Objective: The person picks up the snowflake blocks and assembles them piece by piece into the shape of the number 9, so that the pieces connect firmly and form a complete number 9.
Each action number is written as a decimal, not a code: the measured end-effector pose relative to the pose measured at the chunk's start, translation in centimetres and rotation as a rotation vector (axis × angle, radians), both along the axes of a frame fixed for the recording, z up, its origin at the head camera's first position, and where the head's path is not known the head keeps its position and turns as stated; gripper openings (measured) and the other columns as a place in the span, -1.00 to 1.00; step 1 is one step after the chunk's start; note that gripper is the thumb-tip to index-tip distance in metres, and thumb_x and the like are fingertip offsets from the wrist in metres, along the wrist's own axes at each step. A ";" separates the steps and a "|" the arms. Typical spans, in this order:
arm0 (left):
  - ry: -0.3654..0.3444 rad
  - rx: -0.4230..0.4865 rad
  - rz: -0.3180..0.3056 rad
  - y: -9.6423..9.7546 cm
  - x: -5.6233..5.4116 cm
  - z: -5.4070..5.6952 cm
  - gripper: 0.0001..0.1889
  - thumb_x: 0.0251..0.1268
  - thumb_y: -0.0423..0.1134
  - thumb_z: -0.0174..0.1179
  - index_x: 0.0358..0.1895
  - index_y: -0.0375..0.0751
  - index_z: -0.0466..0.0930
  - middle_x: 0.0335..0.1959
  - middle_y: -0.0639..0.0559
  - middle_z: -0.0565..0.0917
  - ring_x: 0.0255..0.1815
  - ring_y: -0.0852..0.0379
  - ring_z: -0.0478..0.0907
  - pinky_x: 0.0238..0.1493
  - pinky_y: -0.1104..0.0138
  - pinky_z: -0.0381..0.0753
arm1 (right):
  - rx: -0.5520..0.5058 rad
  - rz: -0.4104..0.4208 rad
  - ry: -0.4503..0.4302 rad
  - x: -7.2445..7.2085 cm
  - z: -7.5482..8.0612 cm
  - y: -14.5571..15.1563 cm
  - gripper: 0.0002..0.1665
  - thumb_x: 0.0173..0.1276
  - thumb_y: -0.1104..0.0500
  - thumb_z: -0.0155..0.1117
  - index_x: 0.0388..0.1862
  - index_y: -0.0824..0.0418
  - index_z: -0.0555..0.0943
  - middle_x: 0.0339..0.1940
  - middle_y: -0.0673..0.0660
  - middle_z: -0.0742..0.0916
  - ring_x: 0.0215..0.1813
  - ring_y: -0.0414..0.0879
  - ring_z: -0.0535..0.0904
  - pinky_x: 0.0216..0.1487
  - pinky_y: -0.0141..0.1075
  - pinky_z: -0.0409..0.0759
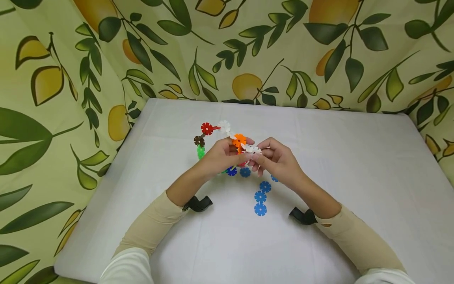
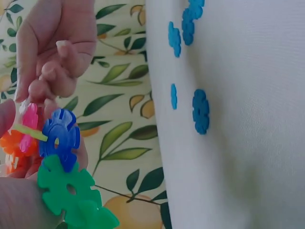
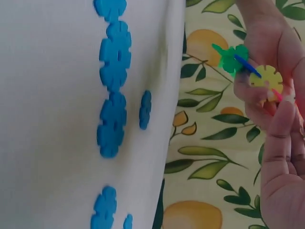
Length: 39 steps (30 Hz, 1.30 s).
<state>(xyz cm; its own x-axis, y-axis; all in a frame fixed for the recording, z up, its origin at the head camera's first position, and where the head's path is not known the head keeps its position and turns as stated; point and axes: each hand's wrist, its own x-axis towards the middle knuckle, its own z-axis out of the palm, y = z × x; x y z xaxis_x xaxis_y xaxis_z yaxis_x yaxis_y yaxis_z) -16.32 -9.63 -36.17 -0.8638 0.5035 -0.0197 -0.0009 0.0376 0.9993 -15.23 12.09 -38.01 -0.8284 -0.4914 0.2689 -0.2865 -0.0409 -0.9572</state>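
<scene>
My left hand (image 1: pixel 221 154) grips a chain of slotted plastic snowflake discs, raised over the table and curving round behind the hand. The chain includes a red disc (image 1: pixel 207 128), a brown disc (image 1: pixel 199 141), a light green disc (image 1: pixel 201 152) and an orange disc (image 1: pixel 239 140) by the left fingertips. With thumb and fingers my right hand (image 1: pixel 281 161) pinches a white disc (image 1: pixel 253 150) beside the orange one. Below the left palm, the left wrist view shows a dark blue disc (image 2: pixel 61 136) joined to a green disc (image 2: pixel 66 191). A yellow disc (image 3: pixel 267 82) appears in the right wrist view.
Several loose blue discs lie on the white table, among them a near blue disc (image 1: pixel 260 209) and another blue disc (image 1: pixel 245 172) close below the hands. The table (image 1: pixel 354 165) backs onto a leaf-and-fruit patterned cloth (image 1: pixel 248 51). Black wrist mounts (image 1: pixel 199 204) stick out from both sleeves.
</scene>
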 end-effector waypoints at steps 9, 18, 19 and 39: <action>0.044 -0.095 0.043 -0.9 -0.2 0.9 -0.60 0.34 -0.39 0.31 0.23 -0.27 0.55 -0.13 -0.12 0.69 -0.13 -0.13 0.67 -0.09 0.29 0.68 | 0.675 0.100 0.262 -1.3 -0.7 1.1 -0.76 0.35 0.31 0.37 -0.01 0.25 0.65 -0.21 0.03 0.70 -0.24 -0.09 0.56 -0.20 -0.21 0.63; 0.075 -0.132 -0.026 -1.2 0.1 1.5 -0.62 0.30 -0.43 0.32 0.18 -0.27 0.57 -0.20 -0.16 0.67 -0.24 -0.09 0.64 -0.12 0.35 0.67 | 1.016 0.281 0.583 -0.1 -2.2 0.0 -0.46 0.39 0.18 0.36 0.34 0.14 0.56 0.36 0.21 0.55 0.32 0.21 0.43 0.27 0.06 0.47; 0.071 -0.130 -0.020 -1.1 0.1 1.5 -0.63 0.30 -0.43 0.31 0.17 -0.26 0.57 -0.20 -0.16 0.67 -0.23 -0.05 0.65 -0.09 0.33 0.68 | 1.019 0.271 0.588 0.0 -2.2 -0.1 -0.49 0.38 0.20 0.37 0.30 0.15 0.60 0.32 0.19 0.59 0.29 0.19 0.46 0.25 0.03 0.49; 0.048 -0.064 -0.004 -0.9 0.6 1.9 -0.64 0.33 -0.46 0.27 0.18 -0.35 0.54 -0.22 -0.17 0.70 -0.20 -0.15 0.67 -0.08 0.27 0.69 | 0.919 0.259 0.256 0.3 -2.3 -0.9 -0.71 0.20 0.25 0.54 -0.24 0.15 0.56 -0.38 -0.04 0.53 -0.26 -0.13 0.44 -0.23 -0.30 0.50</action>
